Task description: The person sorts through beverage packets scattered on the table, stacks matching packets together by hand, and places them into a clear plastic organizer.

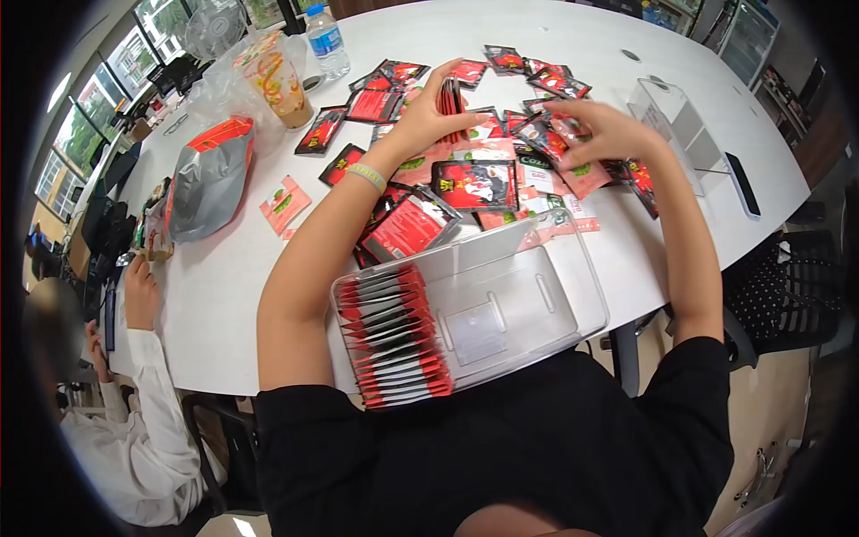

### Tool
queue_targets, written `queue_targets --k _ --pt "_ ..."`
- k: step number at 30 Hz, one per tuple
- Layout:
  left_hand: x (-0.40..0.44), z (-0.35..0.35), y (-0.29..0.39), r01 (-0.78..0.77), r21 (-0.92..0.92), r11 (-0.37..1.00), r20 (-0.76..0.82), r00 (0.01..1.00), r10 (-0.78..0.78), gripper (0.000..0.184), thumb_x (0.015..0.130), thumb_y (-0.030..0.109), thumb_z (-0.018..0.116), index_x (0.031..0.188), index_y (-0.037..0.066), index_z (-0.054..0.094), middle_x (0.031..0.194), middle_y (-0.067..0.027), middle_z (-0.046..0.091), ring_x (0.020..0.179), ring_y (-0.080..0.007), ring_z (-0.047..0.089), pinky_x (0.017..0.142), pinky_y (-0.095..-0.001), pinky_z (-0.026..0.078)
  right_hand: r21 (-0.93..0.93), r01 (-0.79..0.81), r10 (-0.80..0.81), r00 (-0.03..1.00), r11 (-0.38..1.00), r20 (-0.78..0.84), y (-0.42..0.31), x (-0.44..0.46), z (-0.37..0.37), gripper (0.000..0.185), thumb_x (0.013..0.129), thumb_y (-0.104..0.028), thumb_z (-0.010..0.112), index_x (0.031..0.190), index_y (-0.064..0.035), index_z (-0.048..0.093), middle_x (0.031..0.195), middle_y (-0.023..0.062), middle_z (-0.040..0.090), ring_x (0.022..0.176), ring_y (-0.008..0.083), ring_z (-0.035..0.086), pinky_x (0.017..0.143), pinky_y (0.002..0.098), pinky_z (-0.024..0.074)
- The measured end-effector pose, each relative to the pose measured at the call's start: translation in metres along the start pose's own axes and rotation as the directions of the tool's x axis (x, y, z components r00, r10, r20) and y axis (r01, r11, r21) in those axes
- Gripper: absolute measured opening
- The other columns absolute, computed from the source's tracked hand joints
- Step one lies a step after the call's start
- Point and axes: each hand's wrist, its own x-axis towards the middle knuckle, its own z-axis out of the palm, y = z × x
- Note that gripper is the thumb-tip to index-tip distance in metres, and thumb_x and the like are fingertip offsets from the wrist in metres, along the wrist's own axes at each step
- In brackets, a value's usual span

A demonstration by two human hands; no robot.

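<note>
the left hand (pixel 426 121) pinches an upright sachet stack (pixel 452 107), best held square, while the right hand (pixel 613 132) curls its fingers around loose sachets (pixel 540 139) (pinch unclear).

Your left hand (pixel 424 120) grips a stack of red sachets (pixel 451 106) over the scattered packets (pixel 474 185) — your right hand (pixel 612 134) seems to hold a packet (pixel 542 136) — beyond a partly filled clear box (pixel 548 295).

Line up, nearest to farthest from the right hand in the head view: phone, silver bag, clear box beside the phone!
1. Clear box: just right of the right hand.
2. Phone: right, beyond the box.
3. Silver bag: far left.
</note>
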Motion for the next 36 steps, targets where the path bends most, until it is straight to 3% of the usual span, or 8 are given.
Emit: queue_targets --k 2,7,13,17,19,28,31,36 --pt "0.0 0.003 -0.002 -0.003 0.155 0.988 0.014 1.0 0.001 0.104 0.064 0.044 0.075 0.138 0.003 0.014 0.118 -0.0224 0.049 0.103 -0.0266 0.054 0.091 -0.0341 0.041 -0.052 -0.037 0.036 0.999 0.998 -0.009 0.003 -0.016 0.002 0.074 0.063 -0.017 0.072 0.131 -0.0107 0.043 0.11 0.0133 0.057 0.095 0.0233 0.054 0.083 0.0312 0.0423" --pt "-0.005 0.007 0.002 -0.055 0.211 0.976 -0.055 0.996 0.068 0.093 0.071 0.028 0.074 0.139 0.003 0.016 0.096 -0.0114 0.053 0.083 -0.0162 0.058 0.076 -0.0284 0.047 0.001 0.018 -0.017 0.919 1.0 -0.394 0.027 -0.015 -0.003 0.044 0.075 -0.004 0.05 0.118 -0.0092 0.055 0.098 0.0097 0.064 0.086 0.0146 0.058 0.074 0.0288 0.0461" --pt "-0.006 0.01 0.009 -0.19 0.499 0.846 0.029 0.979 0.203 0.084 0.074 0.04 0.068 0.136 0.003 0.024 0.12 -0.0228 0.049 0.11 -0.0319 0.051 0.094 -0.0381 0.038 0.139 0.021 0.067 0.8 0.99 -0.597 0.051 -0.022 -0.007 0.047 0.078 -0.016 0.06 0.124 -0.0125 0.051 0.111 0.0144 0.06 0.093 0.0177 0.06 0.081 0.0278 0.0453" --pt "-0.007 0.01 0.012 -0.147 0.477 0.867 0.053 0.989 0.139 0.083 0.074 0.043 0.066 0.136 0.004 0.026 0.128 -0.0235 0.043 0.119 -0.0345 0.044 0.098 -0.0385 0.034 0.064 0.067 -0.039 0.93 0.996 -0.366 0.024 -0.02 0.007 0.077 0.067 -0.035 0.072 0.133 -0.0137 0.04 0.139 0.0109 0.037 0.114 0.0229 0.048 0.091 0.0328 0.0413" --pt "-0.007 0.011 0.012 -0.185 0.496 0.849 0.059 0.982 0.18 0.082 0.075 0.043 0.064 0.136 0.005 0.023 0.121 -0.0266 0.047 0.113 -0.038 0.047 0.093 -0.0409 0.037 -0.099 -0.071 0.076 0.996 0.993 0.044 0.006 -0.015 0.013 0.079 0.063 -0.03 0.073 0.132 -0.0104 0.041 0.139 0.0125 0.036 0.115 0.0235 0.047 0.091 0.0322 0.0422" --pt "-0.007 0.01 0.013 -0.128 0.499 0.857 0.088 0.991 0.097 0.075 0.076 0.045 0.062 0.132 0.005 0.033 0.126 -0.0224 0.046 0.116 -0.0333 0.046 0.095 -0.0381 0.036 -0.212 0.032 -0.108 0.928 0.977 -0.357 0.018 -0.015 0.003 0.051 0.063 0.004 0.054 0.113 -0.0066 0.056 0.117 0.0124 0.052 0.1 0.0291 0.055 0.084 0.0322 0.0446" --pt "-0.005 0.01 0.012 -0.15 0.506 0.85 0.1 0.988 0.115 0.073 0.077 0.044 0.062 0.132 0.005 0.034 0.126 -0.0225 0.046 0.116 -0.0333 0.046 0.095 -0.038 0.036 -0.301 0.127 -0.298 0.713 0.945 -0.635 0.029 -0.013 0.0 0.043 0.067 -0.001 0.056 0.109 -0.0081 0.058 0.108 0.0102 0.056 0.093 0.0276 0.057 0.08 0.0325 0.0458" --pt "-0.007 0.01 0.015 -0.125 0.501 0.856 0.092 0.992 0.09 0.071 0.077 0.043 0.062 0.131 0.005 0.035 0.126 -0.0224 0.046 0.116 -0.0333 0.047 0.095 -0.0383 0.036 -0.361 0.006 -0.287 0.618 0.933 -0.732 0.036 -0.011 -0.002 0.045 0.073 -0.013 0.06 0.118 -0.0141 0.055 0.122 0.0088 0.051 0.1 0.0263 0.056 0.084 0.0346 0.0463"
